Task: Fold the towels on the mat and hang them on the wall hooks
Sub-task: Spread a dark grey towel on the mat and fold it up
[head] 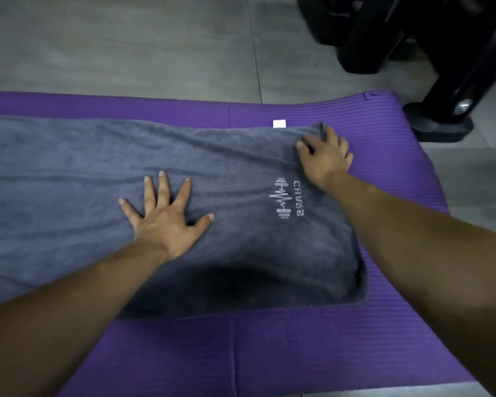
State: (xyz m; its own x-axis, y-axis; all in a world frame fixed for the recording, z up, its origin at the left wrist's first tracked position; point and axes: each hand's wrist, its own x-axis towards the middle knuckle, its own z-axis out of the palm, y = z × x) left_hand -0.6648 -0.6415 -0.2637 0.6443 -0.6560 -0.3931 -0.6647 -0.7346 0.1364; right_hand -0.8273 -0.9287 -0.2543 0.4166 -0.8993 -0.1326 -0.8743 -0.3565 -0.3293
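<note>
A grey towel (98, 173) with a white embroidered logo lies spread flat across the purple mat (298, 353), running off the left edge of view. My left hand (166, 216) rests flat on the towel's middle, fingers spread wide. My right hand (325, 156) sits at the towel's far right corner, fingers curled around the cloth edge there. A small white label (279, 123) pokes out from the towel's far edge. No wall hooks are in view.
Grey tiled floor (126, 44) lies beyond the mat. Black exercise equipment with a thick frame (390, 38) and a rubber foot (441, 127) stands at the upper right, close to the mat's far right corner.
</note>
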